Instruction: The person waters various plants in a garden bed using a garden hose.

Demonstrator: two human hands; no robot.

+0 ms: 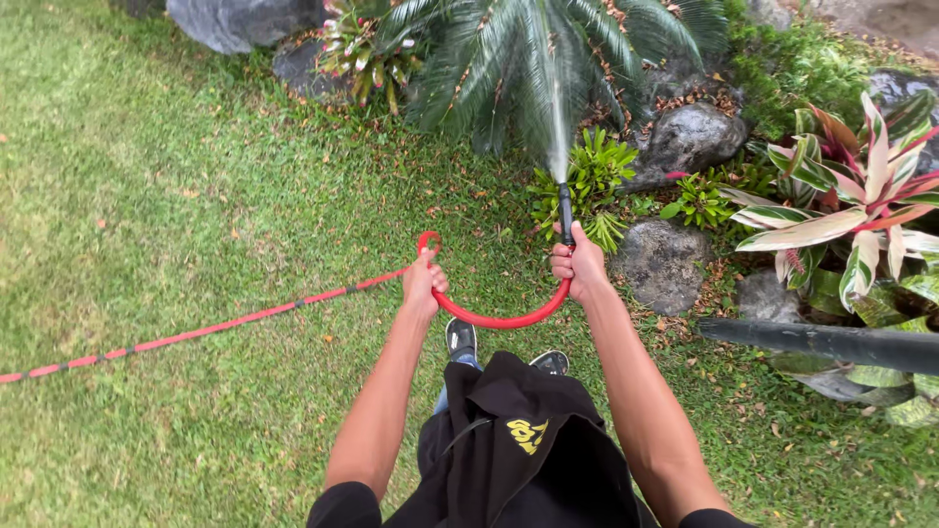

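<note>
Closest to the camera, a black garment with a yellow mark hangs at the person's front, and two dark shoes stand on the grass below it. Both bare forearms stretch forward. The left hand is closed around the red hose where it loops upward, and the right hand is wrapped tight around the hose's end just under the black nozzle, thumb on top. Between the two hands the hose sags in a curve; from the left hand it runs away leftward across the lawn, lying on the grass to the frame's edge. A fan of water leaves the nozzle and falls on a palm-like plant. Just beyond the right hand sit low green plants and grey rocks. A plant with pink, cream and green striped leaves fills the right side, above a dark pipe lying across.
</note>
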